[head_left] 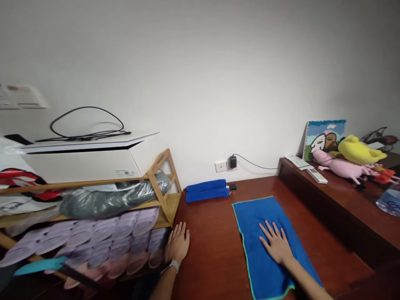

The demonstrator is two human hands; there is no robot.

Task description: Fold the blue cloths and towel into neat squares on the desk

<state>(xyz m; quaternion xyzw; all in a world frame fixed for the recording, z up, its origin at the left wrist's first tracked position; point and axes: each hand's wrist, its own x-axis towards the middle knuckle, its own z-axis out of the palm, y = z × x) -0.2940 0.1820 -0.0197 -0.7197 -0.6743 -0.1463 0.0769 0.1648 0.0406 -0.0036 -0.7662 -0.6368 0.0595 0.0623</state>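
A blue cloth (pixel 262 258) with green edging lies spread on the reddish-brown wooden table (pixel 212 241). My right hand (pixel 276 243) rests flat on the cloth, its fingers spread and holding nothing. Slight wrinkles show in the fabric around the fingertips. At the table's left edge, beside the shoe rack, my left hand (pixel 178 243) lies palm down with its fingers stretched out. A band circles the left wrist. Farther back, near the wall, sits a folded blue cloth (pixel 207 191).
On the left, a wooden rack (pixel 165 183) holds lilac slippers (pixel 115 227), a plastic-wrapped bundle (pixel 112 200) and a white box (pixel 87 164). Along the right, a raised ledge (pixel 353 204) carries a remote (pixel 317 175), plush toys (pixel 343 166) and a picture (pixel 325 135). A charger (pixel 233 161) plugs into the wall.
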